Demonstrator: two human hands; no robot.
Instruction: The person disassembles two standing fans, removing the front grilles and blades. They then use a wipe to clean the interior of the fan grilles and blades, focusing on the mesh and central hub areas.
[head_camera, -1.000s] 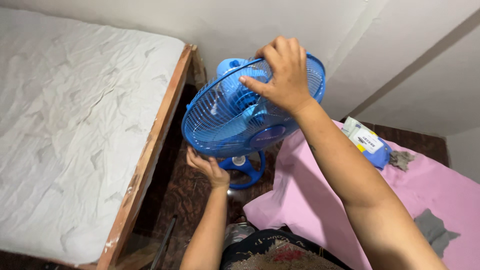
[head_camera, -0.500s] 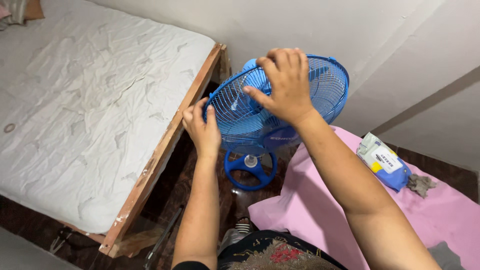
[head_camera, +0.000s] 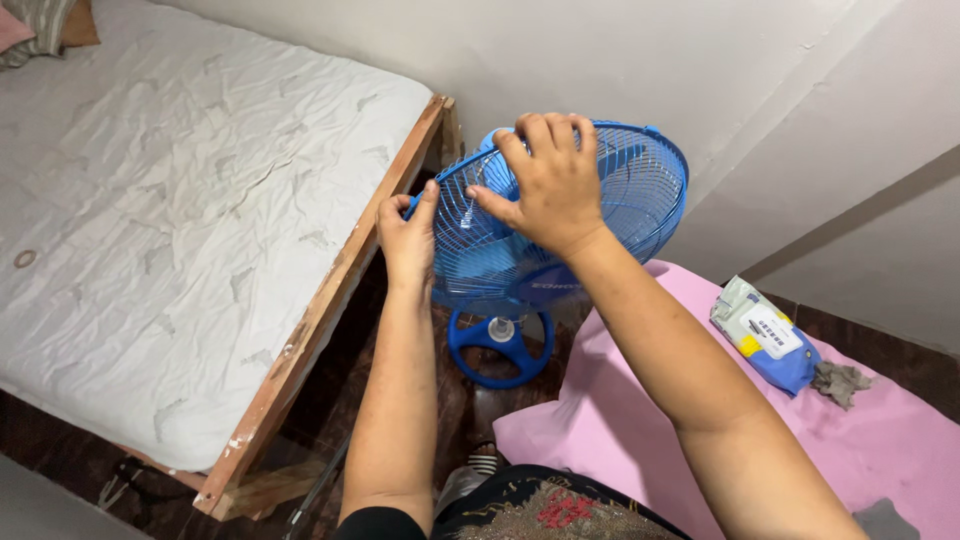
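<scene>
left hand (head_camera: 407, 238) grips blue fan (head_camera: 620, 195) grille rim | right hand (head_camera: 545, 185) spread on grille front

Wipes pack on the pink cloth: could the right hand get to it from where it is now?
Probably yes. The right hand rests on the fan grille; the wipes pack lies uncovered to its right, with nothing between.
</scene>
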